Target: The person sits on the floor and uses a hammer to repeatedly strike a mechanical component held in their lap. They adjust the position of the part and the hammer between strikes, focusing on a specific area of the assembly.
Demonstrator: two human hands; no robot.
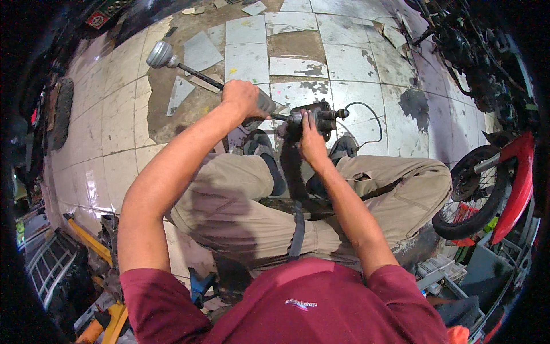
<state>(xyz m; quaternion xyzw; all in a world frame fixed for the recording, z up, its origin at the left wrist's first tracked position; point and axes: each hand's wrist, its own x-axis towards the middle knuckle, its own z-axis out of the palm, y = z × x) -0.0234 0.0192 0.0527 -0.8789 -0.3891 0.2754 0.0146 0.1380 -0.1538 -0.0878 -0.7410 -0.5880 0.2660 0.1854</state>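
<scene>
My left hand (241,98) is closed round a long dark rod (200,76), which slants from upper left down to the right. At its far end sits a silver rounded head (161,55). A thick dark grey sleeve-like piece (264,103) shows just right of that fist. The rod's lower end meets a black metal housing (325,116), lying between my feet. Over the housing's left part my right hand (312,140) lies with fingers stretched out, pressing on it; the thumb is hard to see. From a small round fitting (342,113) a thin black cable (380,127) loops right.
Cracked white tiles (246,28) and loose tile pieces (201,53) cover the floor ahead. At right stand a motorcycle wheel (467,198) with a red fender (514,183) and dark machinery (481,51). A metal rack (56,261) and yellow bars (90,241) are at lower left.
</scene>
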